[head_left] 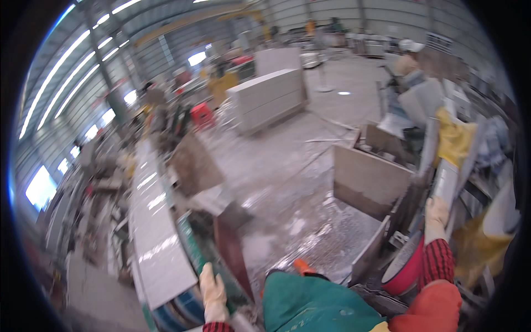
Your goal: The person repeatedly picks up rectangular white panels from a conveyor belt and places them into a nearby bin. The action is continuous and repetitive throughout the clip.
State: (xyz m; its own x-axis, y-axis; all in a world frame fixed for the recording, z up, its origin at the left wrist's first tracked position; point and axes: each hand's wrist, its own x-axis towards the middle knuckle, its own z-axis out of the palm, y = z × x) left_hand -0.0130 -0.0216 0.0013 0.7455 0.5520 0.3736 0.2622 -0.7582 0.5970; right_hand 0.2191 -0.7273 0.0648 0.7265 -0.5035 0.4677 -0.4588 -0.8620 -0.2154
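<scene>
My left hand [213,293], in a pale glove, lies at the green edge [191,243] of a long bench, fingers stretched out and holding nothing I can see. Along this bench runs a long, wet, glossy grey slab [160,243]. Out to the right, my right hand [437,213], also gloved, is closed around the lower end of a narrow light grey strip [446,180]. Yellow material [454,138] lies against the strip's upper end. A red, round-sided container [402,271] stands just below my right hand. Motion blurs some finger detail.
Brown-grey slabs [368,180] stand on edge at the right, beside the wet floor [293,221]. Leaning slabs [193,163] border the bench. A pale block stack [271,97] and red stool [202,115] are farther off. A white-capped person [410,47] is at the upper right.
</scene>
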